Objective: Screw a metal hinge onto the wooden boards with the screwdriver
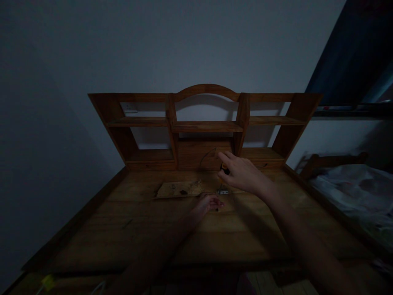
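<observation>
My right hand (241, 172) is closed around a screwdriver with an orange and black handle (225, 166), held upright above the desk. Its shaft runs down to a small metal plate with holes (223, 191), which lies on the wooden desktop (196, 233). Just left of and below the plate, my left hand (209, 202) rests low over the desk, its fingers loosely bent and apart. I make out nothing in them. A tiny light and dark piece (217, 210) lies under these fingertips, too small to name. Left of the plate is a torn piece of cardboard (178, 189) with dark bits on it.
A wooden shelf unit (207, 127) with several compartments rises at the back of the desk against the wall. A thin curved wire or strand (207, 155) shows before its middle panel. At the right are white plastic bags (353, 188). The room is dim.
</observation>
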Demonstrator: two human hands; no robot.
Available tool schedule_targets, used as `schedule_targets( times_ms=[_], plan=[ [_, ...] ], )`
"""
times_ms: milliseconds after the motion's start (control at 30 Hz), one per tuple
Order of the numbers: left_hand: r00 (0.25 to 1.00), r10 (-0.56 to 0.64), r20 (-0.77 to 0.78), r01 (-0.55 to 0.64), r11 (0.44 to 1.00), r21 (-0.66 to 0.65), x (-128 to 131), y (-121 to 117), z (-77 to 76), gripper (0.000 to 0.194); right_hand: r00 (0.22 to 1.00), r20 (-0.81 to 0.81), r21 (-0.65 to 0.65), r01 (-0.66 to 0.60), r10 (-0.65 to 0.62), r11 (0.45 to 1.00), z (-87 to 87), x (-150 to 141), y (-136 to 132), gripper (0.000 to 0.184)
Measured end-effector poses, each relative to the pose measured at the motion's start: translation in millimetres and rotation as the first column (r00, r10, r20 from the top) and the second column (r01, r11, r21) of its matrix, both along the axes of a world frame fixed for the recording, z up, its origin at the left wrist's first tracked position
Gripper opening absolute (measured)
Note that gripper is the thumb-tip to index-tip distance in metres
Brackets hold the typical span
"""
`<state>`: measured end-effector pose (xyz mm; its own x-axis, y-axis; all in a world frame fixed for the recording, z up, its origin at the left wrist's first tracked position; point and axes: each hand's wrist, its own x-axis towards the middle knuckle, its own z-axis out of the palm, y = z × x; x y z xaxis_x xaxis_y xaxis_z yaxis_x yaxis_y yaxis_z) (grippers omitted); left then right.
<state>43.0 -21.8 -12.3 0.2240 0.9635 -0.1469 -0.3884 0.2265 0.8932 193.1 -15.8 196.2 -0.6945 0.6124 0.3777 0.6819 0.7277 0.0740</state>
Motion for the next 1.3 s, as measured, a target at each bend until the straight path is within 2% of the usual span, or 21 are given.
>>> schedule_targets(
  times_ms=[100,200,300,400,467,567,600,733,900,1033,1200,1300],
  plan=[
    [1.0,0.027,-0.015,-0.028,0.998,-0.064,0,3,-2.6,0.018,0.999,0.0,-0.007,0.034,-0.034,0.999,-3.1,-2,1,0.037],
    [0.999,0.036,-0.005,-0.037,0.997,-0.063,0,7,-7.0,0.02,0.997,-0.048,-0.018,0.064,-0.064,0.998,-6.1,-3,3,0.045],
    [0.999,0.035,0.001,-0.035,0.998,-0.05,-1,9,-12.5,0.021,0.997,-0.069,-0.061,-0.04,0.036,0.997,-7.6,-2,5,0.048],
    [0.999,0.053,-0.013,-0.054,0.997,-0.063,-1,11,-16.9,0.021,0.995,-0.024,-0.087,-0.096,0.094,0.992,-7.8,-2,5,0.042],
    [0.997,0.069,-0.02,-0.071,0.995,-0.072,-1,11,-18.2,0.019,1.0,0.0,-0.053,-0.031,0.031,0.998,-7.6,-4,5,0.036],
    [0.996,0.087,-0.005,-0.087,0.993,-0.081,-1,10,-17.8,0.016,0.996,0.003,0.0,0.085,-0.085,0.996,-6.8,-5,5,0.041],
    [0.996,0.086,-0.002,-0.086,0.993,-0.085,-1,10,-17.5,0.016,0.997,-0.007,0.003,0.083,-0.083,0.997,-6.4,-5,5,0.042],
    [0.998,0.063,-0.004,-0.063,0.996,-0.062,-2,8,-16.1,0.02,0.998,-0.033,-0.05,-0.055,0.053,0.997,-5.6,-2,7,0.035],
    [0.998,0.058,0.005,-0.057,0.996,-0.075,-2,8,-14.8,0.017,0.998,-0.008,-0.033,0.063,-0.064,0.997,-5.9,-1,9,0.045],
    [0.998,0.065,-0.005,-0.066,0.993,-0.096,-1,10,-15.3,0.018,1.0,-0.021,-0.04,-0.012,0.011,0.999,-5.8,0,9,0.044],
    [0.998,0.064,0.001,-0.063,0.993,-0.097,-1,12,-18.1,0.021,0.996,0.011,-0.027,0.086,-0.086,0.996,-5.7,-1,5,0.049],
    [0.999,0.035,0.011,-0.034,0.995,-0.089,-2,11,-18.4,0.023,1.0,-0.014,-0.029,0.021,-0.022,0.999,-5.0,-2,4,0.049]
  ],
)
